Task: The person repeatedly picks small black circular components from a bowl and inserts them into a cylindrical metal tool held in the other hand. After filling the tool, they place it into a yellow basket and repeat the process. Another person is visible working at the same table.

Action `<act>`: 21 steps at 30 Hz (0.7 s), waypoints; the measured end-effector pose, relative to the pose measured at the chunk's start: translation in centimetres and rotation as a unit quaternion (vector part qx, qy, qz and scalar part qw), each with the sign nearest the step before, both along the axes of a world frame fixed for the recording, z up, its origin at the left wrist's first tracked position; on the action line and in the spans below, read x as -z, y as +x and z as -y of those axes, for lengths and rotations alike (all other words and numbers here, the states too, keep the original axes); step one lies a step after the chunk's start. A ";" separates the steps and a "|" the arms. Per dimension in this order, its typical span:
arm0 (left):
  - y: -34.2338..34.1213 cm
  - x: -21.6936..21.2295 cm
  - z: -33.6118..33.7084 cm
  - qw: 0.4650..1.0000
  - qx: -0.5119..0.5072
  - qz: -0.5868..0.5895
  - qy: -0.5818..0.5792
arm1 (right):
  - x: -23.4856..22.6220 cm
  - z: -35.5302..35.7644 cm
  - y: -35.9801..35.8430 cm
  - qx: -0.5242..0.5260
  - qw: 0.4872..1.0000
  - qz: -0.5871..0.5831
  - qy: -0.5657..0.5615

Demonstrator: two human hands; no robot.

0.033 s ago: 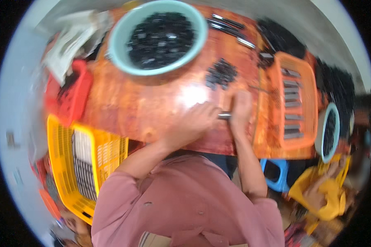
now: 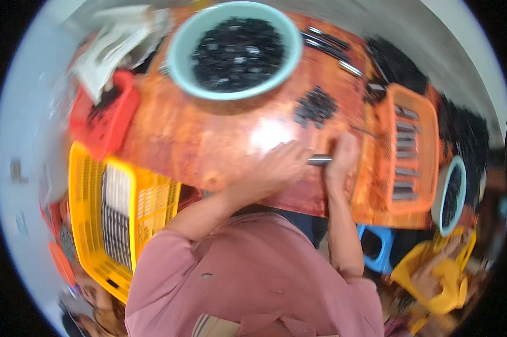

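Observation:
My left hand (image 2: 287, 164) and my right hand (image 2: 343, 160) are both closed near the front edge of the wooden table (image 2: 208, 140). Between them shows a short, smooth silver-grey metal piece (image 2: 320, 160), with one end in each hand. Its ends are hidden by my fingers, and motion blur softens the hands. Just beyond them lies a small heap of black pieces (image 2: 315, 106). Farther back, a pale green basin (image 2: 177, 62) holds many more small black pieces.
On the right, an orange basket (image 2: 413, 208) contains several grey bars. Beside it stands a small green basin (image 2: 461, 174). Long dark and shiny bars (image 2: 326, 45) lie at the back. On the left are a red basket (image 2: 127, 101) and a yellow crate (image 2: 131, 210). A blue stool (image 2: 384, 258) stands below the table.
The whole view has shifted slightly, so the table and its things appear farther right. Both hands stay on the metal piece, and slightly more of it shows between them.

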State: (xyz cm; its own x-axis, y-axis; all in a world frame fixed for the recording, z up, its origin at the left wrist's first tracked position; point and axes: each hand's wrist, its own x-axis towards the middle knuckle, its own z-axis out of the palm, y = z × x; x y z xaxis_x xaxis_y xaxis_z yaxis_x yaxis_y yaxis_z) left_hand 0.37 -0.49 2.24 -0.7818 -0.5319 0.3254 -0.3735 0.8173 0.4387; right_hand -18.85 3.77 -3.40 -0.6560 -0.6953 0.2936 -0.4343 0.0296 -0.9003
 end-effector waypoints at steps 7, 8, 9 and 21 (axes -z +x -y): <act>2.5 0.7 -3.5 0.891 -0.116 -0.162 0.409 | 1.2 -0.5 -1.8 -0.023 0.992 0.123 0.034; 3.7 0.6 -4.2 0.894 -0.123 -0.164 0.398 | 0.7 -0.7 -1.5 -0.024 0.992 0.115 0.042; 5.3 0.2 -4.7 0.900 -0.136 -0.154 0.385 | 0.3 -0.9 -1.3 -0.027 0.993 0.108 0.050; 32.3 -12.8 -11.6 0.727 -0.515 -0.354 0.283 | 0.4 0.1 -2.3 0.010 0.982 -0.027 0.186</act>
